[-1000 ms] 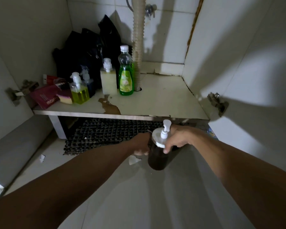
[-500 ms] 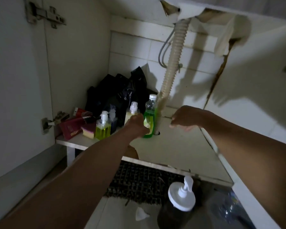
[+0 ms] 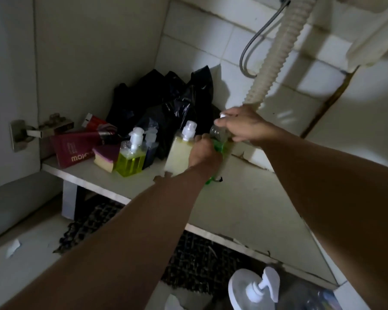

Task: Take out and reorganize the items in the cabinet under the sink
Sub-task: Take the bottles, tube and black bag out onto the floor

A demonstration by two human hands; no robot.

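On the cabinet shelf (image 3: pixel 255 209), a green dish-soap bottle (image 3: pixel 219 146) stands by the drain hose (image 3: pixel 278 52). My left hand (image 3: pixel 203 154) is wrapped around its body, hiding the label. My right hand (image 3: pixel 240 124) closes on its clear neck and white cap. To the left stand a pale yellow pump bottle (image 3: pixel 179 152), a yellow-green pump bottle (image 3: pixel 130 161) and a dark pump bottle (image 3: pixel 151 144) behind it. A purple-and-yellow sponge (image 3: pixel 104 158) and a maroon box (image 3: pixel 73 148) lie further left. The dark pump jar (image 3: pixel 253 289) stands on the floor at the bottom edge.
Black plastic bags (image 3: pixel 166 104) fill the back left corner. A grey water line (image 3: pixel 251 45) hangs beside the hose. A door hinge (image 3: pixel 25 133) juts from the left wall. A black woven mat (image 3: pixel 199 260) lies under the shelf's front edge. The shelf surface is chipped near the bottles.
The pump jar was set on the floor and both hands let go of it. My left hand went to the green bottle, and my right hand has now come down on its top.
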